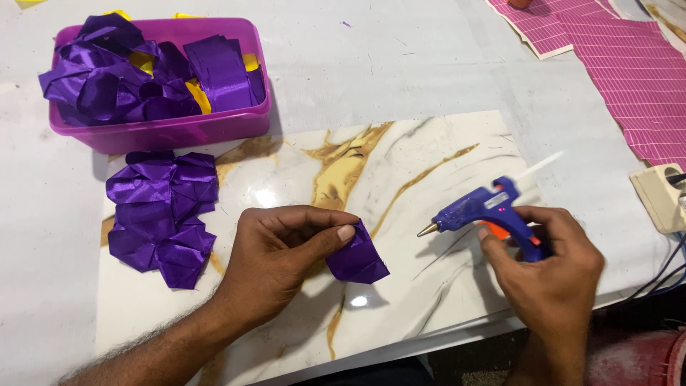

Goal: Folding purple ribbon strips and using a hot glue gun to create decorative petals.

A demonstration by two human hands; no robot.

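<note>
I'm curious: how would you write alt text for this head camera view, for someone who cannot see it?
A person's left hand pinches a folded purple satin ribbon piece while the right hand grips a blue hot glue gun, nozzle pointing at it, over a white and gold marbled board. A pile of folded purple pieces lies left, below a purple plastic tub of ribbon.

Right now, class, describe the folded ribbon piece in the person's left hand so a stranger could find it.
Start at the marble-patterned board. Near its front edge, the left hand pinches one folded purple satin piece. Unlike the purple pile lying further left, it is single and held.
</note>
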